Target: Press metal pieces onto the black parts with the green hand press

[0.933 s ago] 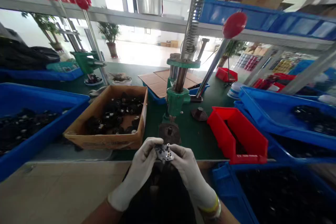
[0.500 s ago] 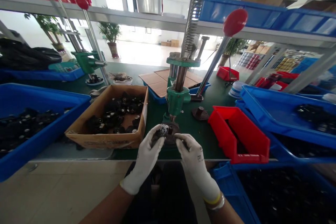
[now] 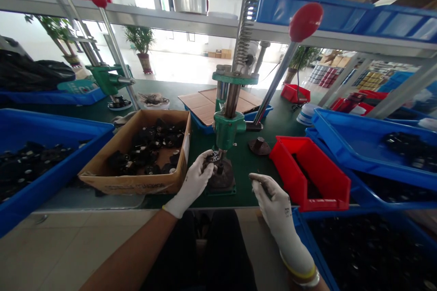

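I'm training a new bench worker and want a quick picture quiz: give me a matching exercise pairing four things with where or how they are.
Things:
1. Left hand
2. Right hand
3. Cardboard box
4. Red knob

Details:
A. On top of a press lever
B. Holding a small metal piece
C. Beside a red bin
D. Filled with black parts

Pairs: 1-B, 2-C, 3-D, 4-A

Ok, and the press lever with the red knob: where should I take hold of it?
Take the red ball knob with the right hand, coming from below and the near side. The steel shaft slants up and to the right from the green press head, so the knob is its far, widest end and leans toward that hand.
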{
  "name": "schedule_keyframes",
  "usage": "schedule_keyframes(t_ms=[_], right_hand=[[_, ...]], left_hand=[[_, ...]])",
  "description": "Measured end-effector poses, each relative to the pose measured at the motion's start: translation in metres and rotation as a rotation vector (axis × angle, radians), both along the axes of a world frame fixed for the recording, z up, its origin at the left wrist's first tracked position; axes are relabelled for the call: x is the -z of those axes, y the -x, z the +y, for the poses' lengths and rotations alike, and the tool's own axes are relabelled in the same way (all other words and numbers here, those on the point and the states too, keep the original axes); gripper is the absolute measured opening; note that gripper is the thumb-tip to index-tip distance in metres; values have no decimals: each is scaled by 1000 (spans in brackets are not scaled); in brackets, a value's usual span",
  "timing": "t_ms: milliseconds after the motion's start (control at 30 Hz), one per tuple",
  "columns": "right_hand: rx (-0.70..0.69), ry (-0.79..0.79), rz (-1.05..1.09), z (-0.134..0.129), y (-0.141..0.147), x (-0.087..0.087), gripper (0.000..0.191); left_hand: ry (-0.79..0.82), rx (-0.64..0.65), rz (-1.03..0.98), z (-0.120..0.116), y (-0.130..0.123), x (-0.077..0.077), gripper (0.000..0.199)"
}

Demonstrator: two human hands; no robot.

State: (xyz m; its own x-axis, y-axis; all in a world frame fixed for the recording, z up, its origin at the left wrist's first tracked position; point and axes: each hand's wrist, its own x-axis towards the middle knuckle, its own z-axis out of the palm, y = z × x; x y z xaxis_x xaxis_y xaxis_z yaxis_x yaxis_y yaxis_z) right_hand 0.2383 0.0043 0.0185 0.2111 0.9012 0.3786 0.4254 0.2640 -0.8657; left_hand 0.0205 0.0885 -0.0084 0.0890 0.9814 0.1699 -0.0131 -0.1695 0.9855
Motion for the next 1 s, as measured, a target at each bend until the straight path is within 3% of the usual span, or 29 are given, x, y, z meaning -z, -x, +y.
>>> schedule_keyframes(t_ms=[133, 233, 300, 367, 433, 467, 533, 600, 667, 767, 1000], right_hand=[[-9, -46, -23, -2, -5, -16, 26], [27, -177, -119, 4, -10, -53, 23], [128, -345, -199, 15, -12, -94, 26], [221, -547, -291, 32, -13, -146, 42], [209, -675, -427, 52, -12, -201, 52], [167, -660, -470, 62, -11, -226, 48], [58, -475, -499, 78, -8, -267, 46], [-2, -296, -565, 87, -7, -292, 48], [1, -275, -735, 88, -7, -300, 37], [55, -423, -897, 73, -7, -290, 24], [147, -547, -407, 6, 16, -227, 38]], left_hand=[[-95, 4, 74, 6, 3, 13, 47], [-214, -17, 168, 9, 5, 15, 45], [-285, -33, 260, 10, 5, 11, 43], [-343, -38, 334, 10, 5, 5, 41], [-382, -33, 361, 10, 5, 0, 40], [-393, -29, 364, 10, 5, -1, 39], [-398, -24, 368, 10, 5, -1, 39], [-390, -28, 376, 10, 5, -1, 39], [-373, -35, 380, 9, 5, 0, 39], [-347, -43, 355, 9, 4, 0, 38], [-351, -31, 350, 10, 4, 0, 39]])
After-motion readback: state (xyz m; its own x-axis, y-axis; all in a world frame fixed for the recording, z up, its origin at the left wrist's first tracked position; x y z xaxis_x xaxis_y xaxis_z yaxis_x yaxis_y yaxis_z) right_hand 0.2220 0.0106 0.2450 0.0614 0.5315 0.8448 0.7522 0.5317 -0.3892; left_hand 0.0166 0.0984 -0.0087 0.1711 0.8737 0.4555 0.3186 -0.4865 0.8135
